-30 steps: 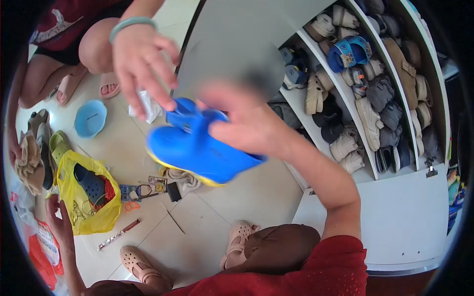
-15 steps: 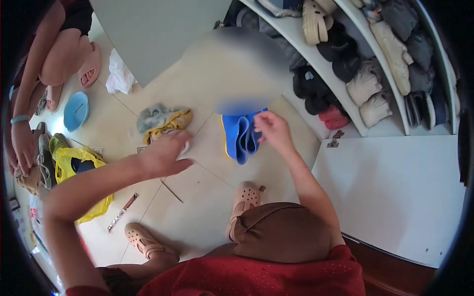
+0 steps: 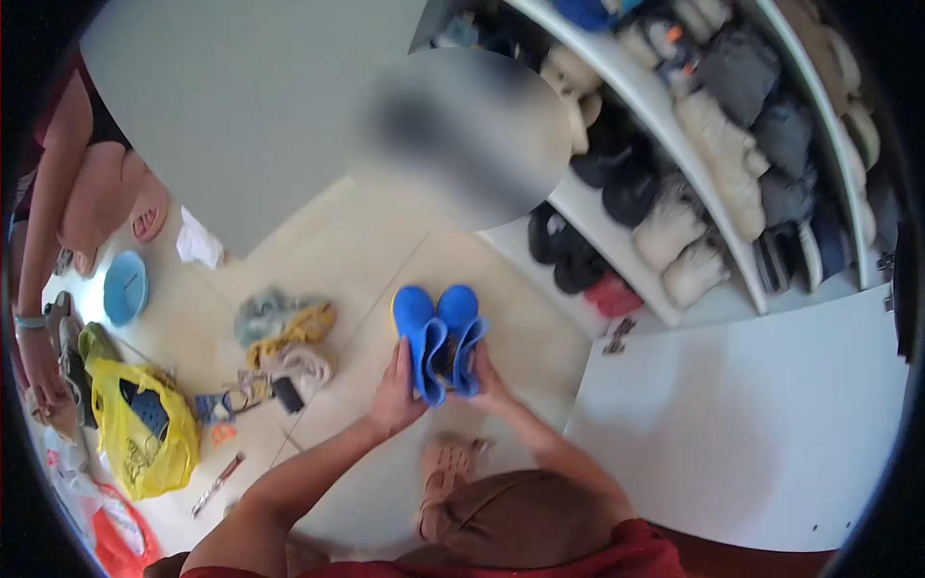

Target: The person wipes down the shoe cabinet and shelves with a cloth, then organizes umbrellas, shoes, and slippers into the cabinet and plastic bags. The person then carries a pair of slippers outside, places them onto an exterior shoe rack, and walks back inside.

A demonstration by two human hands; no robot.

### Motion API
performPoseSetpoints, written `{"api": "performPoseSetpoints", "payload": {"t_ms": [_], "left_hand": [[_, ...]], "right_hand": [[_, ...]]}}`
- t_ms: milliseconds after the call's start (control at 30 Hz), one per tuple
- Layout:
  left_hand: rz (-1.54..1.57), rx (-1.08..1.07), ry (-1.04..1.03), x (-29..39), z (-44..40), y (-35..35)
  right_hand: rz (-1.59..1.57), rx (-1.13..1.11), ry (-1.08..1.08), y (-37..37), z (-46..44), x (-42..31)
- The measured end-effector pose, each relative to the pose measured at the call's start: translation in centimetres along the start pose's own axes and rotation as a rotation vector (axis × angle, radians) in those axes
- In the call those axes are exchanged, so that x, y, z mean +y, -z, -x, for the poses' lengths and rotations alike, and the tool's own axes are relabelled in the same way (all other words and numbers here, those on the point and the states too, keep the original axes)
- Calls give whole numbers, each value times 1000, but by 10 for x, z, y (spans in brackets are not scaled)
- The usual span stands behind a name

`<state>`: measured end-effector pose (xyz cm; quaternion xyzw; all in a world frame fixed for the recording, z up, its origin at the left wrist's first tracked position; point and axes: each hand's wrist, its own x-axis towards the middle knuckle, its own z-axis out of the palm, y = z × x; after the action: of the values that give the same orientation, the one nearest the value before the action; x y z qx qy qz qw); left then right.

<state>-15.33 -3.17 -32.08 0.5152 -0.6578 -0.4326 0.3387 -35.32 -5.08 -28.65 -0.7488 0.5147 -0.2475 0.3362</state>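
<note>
A pair of blue rain boots [image 3: 436,328] is side by side in front of me, toes pointing away and open tops toward me. My left hand [image 3: 395,393] is closed on the left boot from its outer side. On the other side my right hand [image 3: 488,381] grips the right boot near its top. The boots partly hide the fingers of both hands. Whether the soles touch the floor I cannot tell. Left of the boots, crumpled grey, yellow and pinkish cloths [image 3: 287,332] lie on the tiles.
An open shoe cabinet [image 3: 665,116] full of shoes stands at the right, its white door [image 3: 732,414] swung out. On the left are a yellow plastic bag [image 3: 145,433] holding dark shoes, a blue basin [image 3: 126,287] and white tissue [image 3: 198,239]. Another person's arm [image 3: 58,212] reaches down there.
My left hand has come across from above the cloths to the boots. Both hands now hold the pair, which has turned and come nearer to me. The view has shifted.
</note>
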Motion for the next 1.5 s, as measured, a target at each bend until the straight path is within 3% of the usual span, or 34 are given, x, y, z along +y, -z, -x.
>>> {"api": "performPoseSetpoints", "payload": {"t_ms": [33,133,233,267,300,400,500,600,700,767,867,1000,1167,1267,1400,1500], "left_hand": [[-4,-31,23,2,-4,3],[137,-118,48,-3,-14,14],[321,-352,191,-4,-22,31],[332,-389,203,-3,-22,33],[342,-426,216,-3,-21,35],[279,-357,147,-3,-20,35],[457,-304,133,-9,-20,32],[620,-271,233,-1,-21,36],[808,-173,505,49,-19,67],[864,-120,651,69,-21,79],[1178,-399,565,80,-25,85],[1328,-377,192,150,-33,126],[1065,-225,-332,249,-60,224],[1003,-111,-340,262,-52,257],[878,33,-282,242,-44,281],[898,107,-217,229,-38,290]], "right_hand": [[-319,129,-128,-7,-6,-14],[-153,-43,-104,8,-28,-35],[112,-34,-84,0,-31,-39],[374,91,66,-8,-23,-38],[373,93,53,-12,-20,-39],[382,119,-23,-18,-15,-51],[310,107,-95,-11,-13,-52],[102,188,-333,16,-26,-62],[-100,407,-281,39,-36,-69],[-183,399,-238,45,-35,-79],[-275,363,-165,55,-38,-142],[-140,432,-128,103,-52,-228],[-314,893,315,200,-95,-340],[-235,1012,557,264,-126,-390],[-249,1031,540,324,-135,-455],[-97,1037,524,354,-149,-461]]}}
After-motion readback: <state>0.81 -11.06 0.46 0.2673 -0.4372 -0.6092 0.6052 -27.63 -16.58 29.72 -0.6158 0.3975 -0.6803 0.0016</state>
